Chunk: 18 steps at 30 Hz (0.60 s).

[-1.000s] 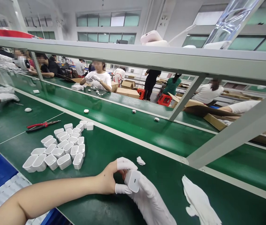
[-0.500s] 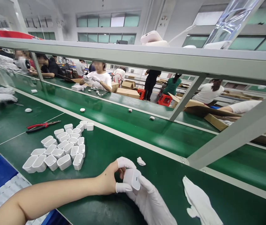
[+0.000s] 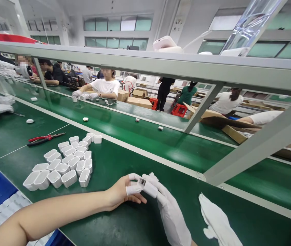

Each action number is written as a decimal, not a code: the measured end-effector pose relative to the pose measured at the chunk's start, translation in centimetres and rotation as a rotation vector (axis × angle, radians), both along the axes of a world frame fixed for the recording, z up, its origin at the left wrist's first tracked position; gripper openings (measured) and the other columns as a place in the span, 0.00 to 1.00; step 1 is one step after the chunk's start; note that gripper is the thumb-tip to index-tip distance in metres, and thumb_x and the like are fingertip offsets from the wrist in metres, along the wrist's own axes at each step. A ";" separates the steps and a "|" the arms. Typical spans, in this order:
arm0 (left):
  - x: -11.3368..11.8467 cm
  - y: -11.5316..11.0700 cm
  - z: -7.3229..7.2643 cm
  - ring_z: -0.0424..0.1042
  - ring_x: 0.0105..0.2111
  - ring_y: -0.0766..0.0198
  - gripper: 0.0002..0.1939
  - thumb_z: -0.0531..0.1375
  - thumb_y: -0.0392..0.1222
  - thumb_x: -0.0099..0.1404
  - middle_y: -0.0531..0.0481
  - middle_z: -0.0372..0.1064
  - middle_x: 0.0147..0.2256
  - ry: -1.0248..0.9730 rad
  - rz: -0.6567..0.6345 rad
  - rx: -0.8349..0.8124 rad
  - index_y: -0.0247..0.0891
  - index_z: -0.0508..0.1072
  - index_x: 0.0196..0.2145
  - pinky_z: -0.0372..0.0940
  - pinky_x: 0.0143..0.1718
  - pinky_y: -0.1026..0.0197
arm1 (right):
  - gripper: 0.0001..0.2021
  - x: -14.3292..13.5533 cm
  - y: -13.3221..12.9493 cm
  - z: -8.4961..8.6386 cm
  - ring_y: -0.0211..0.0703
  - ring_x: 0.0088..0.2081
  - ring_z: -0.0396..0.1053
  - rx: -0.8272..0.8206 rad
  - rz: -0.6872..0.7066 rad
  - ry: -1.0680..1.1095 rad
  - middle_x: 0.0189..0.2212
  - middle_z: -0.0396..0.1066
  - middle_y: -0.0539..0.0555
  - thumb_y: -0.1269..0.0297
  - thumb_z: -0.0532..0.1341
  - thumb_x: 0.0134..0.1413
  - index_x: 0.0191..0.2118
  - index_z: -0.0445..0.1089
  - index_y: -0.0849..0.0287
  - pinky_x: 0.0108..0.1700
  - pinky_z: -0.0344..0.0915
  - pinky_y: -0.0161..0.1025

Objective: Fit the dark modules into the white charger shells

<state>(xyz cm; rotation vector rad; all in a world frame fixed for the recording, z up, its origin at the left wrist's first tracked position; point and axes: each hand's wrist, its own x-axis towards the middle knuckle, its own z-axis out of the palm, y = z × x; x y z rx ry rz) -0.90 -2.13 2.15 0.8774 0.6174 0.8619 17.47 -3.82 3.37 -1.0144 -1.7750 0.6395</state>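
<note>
My left hand (image 3: 125, 193), with white finger cots on thumb and forefinger, pinches the near left end of a small white plastic charger housing (image 3: 151, 190). A dark, metallic-looking part (image 3: 142, 181) shows at that end, between the fingertips. My right hand (image 3: 172, 210) wears a white glove and grips the other end of the housing, with its fingers behind it. The two hands hold it tilted just above the green bench. To the left, several open white plastic shells (image 3: 69, 178) stand in a cluster on the bench.
Red-and-black pliers (image 3: 46, 138) lie beyond the shells. A white glove (image 3: 218, 218) lies at right. Small white parts (image 3: 85, 119) sit on the green conveyor (image 3: 114, 128) beyond the pale rail. A slanted grey post (image 3: 253, 140) rises at right. Co-workers sit across, and a gloved hand (image 3: 0, 108) shows at far left.
The charger housing has turned, from its slotted end face towards me to its dark, metallic-looking end by my left fingertips. My right hand has shifted up and round it. Conveyor parts have moved slightly left.
</note>
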 end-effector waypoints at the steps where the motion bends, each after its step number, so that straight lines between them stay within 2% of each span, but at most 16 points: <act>1: -0.1 0.2 0.0 0.76 0.33 0.62 0.26 0.71 0.50 0.53 0.43 0.74 0.39 0.002 0.024 0.009 0.35 0.66 0.42 0.66 0.35 0.65 | 0.17 0.0 0.1 -0.3 0.53 0.52 0.70 -0.079 0.040 0.046 0.50 0.73 0.56 0.52 0.56 0.64 0.53 0.73 0.51 0.48 0.73 0.48; 5: -0.2 0.7 -0.6 0.73 0.34 0.67 0.27 0.74 0.42 0.49 0.51 0.70 0.39 0.015 0.169 0.142 0.37 0.64 0.40 0.65 0.38 0.64 | 0.25 -0.6 0.3 -1.4 0.53 0.50 0.72 -0.430 0.169 0.334 0.53 0.70 0.59 0.44 0.51 0.64 0.55 0.71 0.55 0.49 0.72 0.49; 7: -0.2 0.7 -1.1 0.72 0.34 0.67 0.29 0.73 0.41 0.49 0.50 0.68 0.41 0.062 0.207 0.223 0.38 0.63 0.44 0.65 0.40 0.62 | 0.25 -0.9 0.3 -1.4 0.55 0.49 0.73 -0.478 0.144 0.347 0.50 0.72 0.61 0.44 0.58 0.60 0.54 0.71 0.57 0.51 0.72 0.49; 9: -0.3 0.4 -1.2 0.72 0.35 0.65 0.32 0.72 0.41 0.51 0.50 0.68 0.38 0.132 0.184 0.280 0.38 0.61 0.49 0.66 0.43 0.58 | 0.24 -1.2 0.2 -1.2 0.55 0.49 0.73 -0.458 0.104 0.301 0.48 0.73 0.61 0.50 0.65 0.54 0.52 0.72 0.58 0.51 0.72 0.49; 11: -0.5 -0.1 -1.0 0.72 0.38 0.62 0.31 0.69 0.42 0.55 0.49 0.68 0.37 0.190 0.166 0.383 0.38 0.60 0.53 0.67 0.46 0.55 | 0.24 -1.3 -0.1 -0.8 0.54 0.47 0.74 -0.374 0.063 0.231 0.48 0.74 0.61 0.55 0.67 0.52 0.53 0.70 0.59 0.49 0.73 0.48; 13: -1.0 -0.4 -0.4 0.72 0.41 0.59 0.30 0.66 0.42 0.58 0.44 0.67 0.44 0.248 0.187 0.596 0.39 0.61 0.56 0.69 0.46 0.55 | 0.22 -1.0 -0.5 -0.3 0.52 0.47 0.75 -0.206 -0.005 0.108 0.48 0.74 0.60 0.60 0.65 0.54 0.54 0.69 0.58 0.48 0.75 0.46; 16: -2.3 -0.4 0.8 0.72 0.46 0.53 0.26 0.65 0.41 0.58 0.39 0.67 0.50 0.392 0.212 1.025 0.40 0.67 0.54 0.70 0.47 0.52 | 0.22 -0.3 -1.2 1.0 0.52 0.47 0.74 0.173 -0.035 -0.145 0.49 0.74 0.57 0.64 0.64 0.53 0.54 0.67 0.54 0.46 0.75 0.45; 18: -3.1 -0.3 1.5 0.72 0.45 0.50 0.20 0.65 0.43 0.58 0.40 0.72 0.43 0.496 0.149 1.206 0.40 0.72 0.48 0.69 0.49 0.50 | 0.26 0.4 -1.4 2.0 0.51 0.45 0.75 0.441 0.044 -0.276 0.48 0.74 0.57 0.66 0.64 0.53 0.59 0.63 0.52 0.45 0.76 0.46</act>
